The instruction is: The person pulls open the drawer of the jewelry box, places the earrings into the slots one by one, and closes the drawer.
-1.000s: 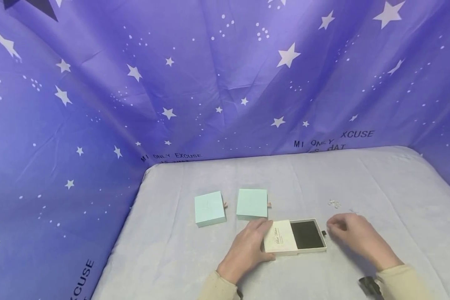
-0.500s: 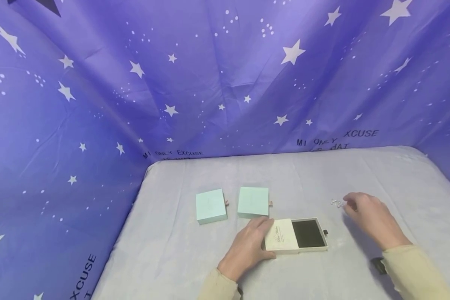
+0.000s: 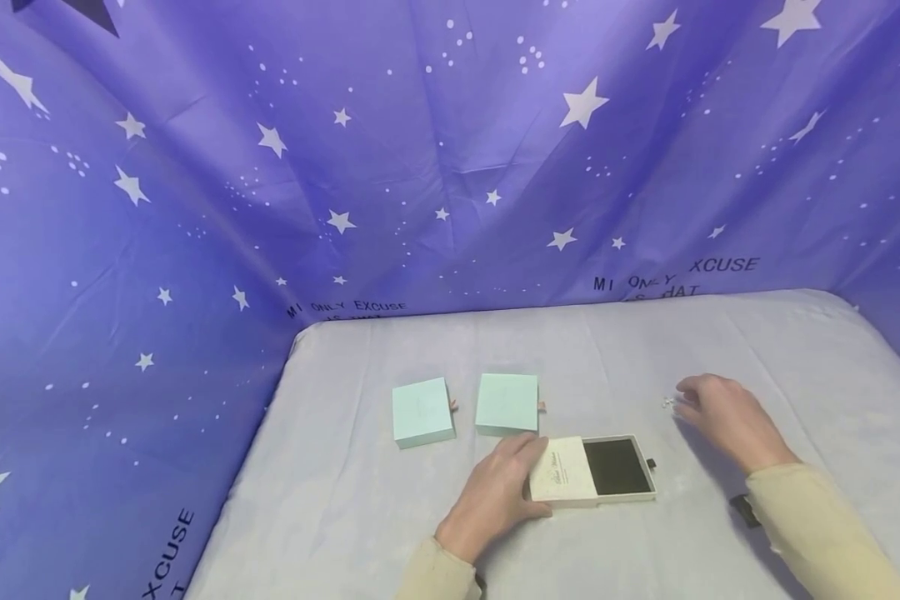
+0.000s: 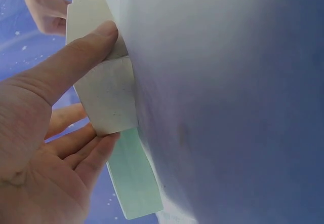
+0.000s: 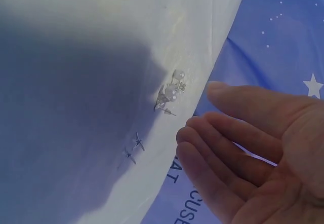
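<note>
A cream drawer box (image 3: 566, 477) lies on the covered table, its drawer (image 3: 617, 467) pulled partway out to the right, showing a black lining and a dark pull tab. My left hand (image 3: 491, 500) grips the box's left end, thumb along the near side and fingers at the far side. To the right, my right hand (image 3: 731, 421) hovers beside small earrings with pearl-like beads (image 5: 174, 89). In the right wrist view its fingers are loosely bent, thumb apart, nothing between them. Two star-shaped studs (image 5: 133, 148) lie close to the pearl pieces.
Two mint-green boxes (image 3: 423, 412) with small ribbon tabs stand behind the left hand; the right-hand mint box (image 3: 507, 403) nearly meets its fingers. A purple star-printed curtain (image 3: 435, 167) borders the table's back and left. Pale cloth (image 3: 360, 533) covers the table.
My right hand has moved from the drawer's pull tab away to the back right, then slightly left over the earrings. The left hand keeps holding the box in place.
</note>
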`<action>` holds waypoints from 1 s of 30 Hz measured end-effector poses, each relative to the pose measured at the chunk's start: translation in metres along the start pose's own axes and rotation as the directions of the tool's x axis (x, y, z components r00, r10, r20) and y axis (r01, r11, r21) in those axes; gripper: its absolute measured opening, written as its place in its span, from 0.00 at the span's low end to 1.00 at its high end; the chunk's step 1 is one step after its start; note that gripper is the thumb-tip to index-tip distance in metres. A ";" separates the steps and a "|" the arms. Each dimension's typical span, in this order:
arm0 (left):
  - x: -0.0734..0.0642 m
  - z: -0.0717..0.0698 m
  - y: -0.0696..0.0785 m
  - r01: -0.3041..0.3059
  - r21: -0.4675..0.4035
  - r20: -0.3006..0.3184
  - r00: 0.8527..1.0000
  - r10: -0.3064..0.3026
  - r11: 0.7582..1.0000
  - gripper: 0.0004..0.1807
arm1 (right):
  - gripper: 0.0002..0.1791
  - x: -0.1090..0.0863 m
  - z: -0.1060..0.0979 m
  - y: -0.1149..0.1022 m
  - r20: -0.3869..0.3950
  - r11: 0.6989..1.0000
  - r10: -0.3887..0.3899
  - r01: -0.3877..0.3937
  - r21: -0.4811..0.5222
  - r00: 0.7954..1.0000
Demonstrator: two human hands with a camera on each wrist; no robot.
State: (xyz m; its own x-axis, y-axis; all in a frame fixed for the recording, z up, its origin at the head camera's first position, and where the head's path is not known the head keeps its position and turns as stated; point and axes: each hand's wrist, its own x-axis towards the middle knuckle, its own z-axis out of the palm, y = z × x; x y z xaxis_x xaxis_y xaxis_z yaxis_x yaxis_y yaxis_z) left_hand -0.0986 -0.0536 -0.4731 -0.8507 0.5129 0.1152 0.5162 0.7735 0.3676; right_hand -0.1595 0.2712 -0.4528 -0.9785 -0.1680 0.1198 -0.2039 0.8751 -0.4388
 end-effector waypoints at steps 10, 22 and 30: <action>-0.003 -0.001 -0.002 0.021 -0.006 0.009 1.000 -0.021 1.000 0.50 | 0.16 0.008 0.013 -0.002 0.092 1.000 0.015 -0.016 0.005 0.996; -0.003 -0.002 -0.002 0.002 -0.007 -0.001 1.000 -0.002 1.000 0.50 | 0.10 0.010 0.017 0.005 0.063 1.000 0.000 -0.001 0.010 0.998; -0.002 -0.001 -0.002 -0.016 0.011 -0.007 1.000 0.016 1.000 0.50 | 0.05 0.012 0.018 0.006 0.047 1.000 0.010 -0.010 -0.004 0.999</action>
State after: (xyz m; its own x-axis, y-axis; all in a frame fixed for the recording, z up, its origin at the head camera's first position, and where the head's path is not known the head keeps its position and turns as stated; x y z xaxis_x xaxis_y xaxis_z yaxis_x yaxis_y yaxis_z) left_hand -0.0983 -0.0564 -0.4734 -0.8430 0.5226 0.1276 0.5307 0.7692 0.3559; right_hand -0.1727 0.2658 -0.4701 -0.9808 -0.1807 0.0733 -0.1945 0.8783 -0.4368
